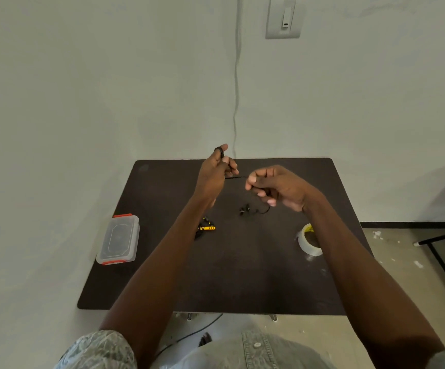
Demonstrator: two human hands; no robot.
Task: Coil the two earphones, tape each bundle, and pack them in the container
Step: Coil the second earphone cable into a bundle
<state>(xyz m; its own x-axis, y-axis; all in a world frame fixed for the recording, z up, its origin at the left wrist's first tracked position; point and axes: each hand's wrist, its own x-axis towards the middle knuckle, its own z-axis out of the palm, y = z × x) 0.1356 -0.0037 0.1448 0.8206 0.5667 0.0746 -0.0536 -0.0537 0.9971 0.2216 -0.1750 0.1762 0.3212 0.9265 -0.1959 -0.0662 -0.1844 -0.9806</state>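
- Right now the left hand (216, 169) is holding a black earphone cable (236, 177) wound around its raised finger, above the far part of the dark table (242, 275).
- The right hand (274, 186) is pinching the same cable a little to the right, so a short run of it is stretching between the two hands.
- The loose end with the earbuds (245, 209) is trailing down onto the table just below the right hand.
- To do this step well, I judge, the right hand should be feeding the cable under light, even tension while it is being wrapped, so that the loops are lying side by side and none is slipping off the fingertip.
- The earbuds should probably be left dragging freely rather than being yanked, since a sharp pull could be undoing the loops already made.
- Both forearms are reaching forward from the near edge, and the hands are hovering close together but apart, with the left one slightly farther and higher.
- The second earphone (206, 228), black with a yellow part, is lying on the table beneath the left forearm; whether it is coiled I cannot tell.
- The tape roll (309, 242) is sitting on the right, partly behind the right forearm.
- The clear container (118, 239) with red clasps is resting at the left edge, lid on.
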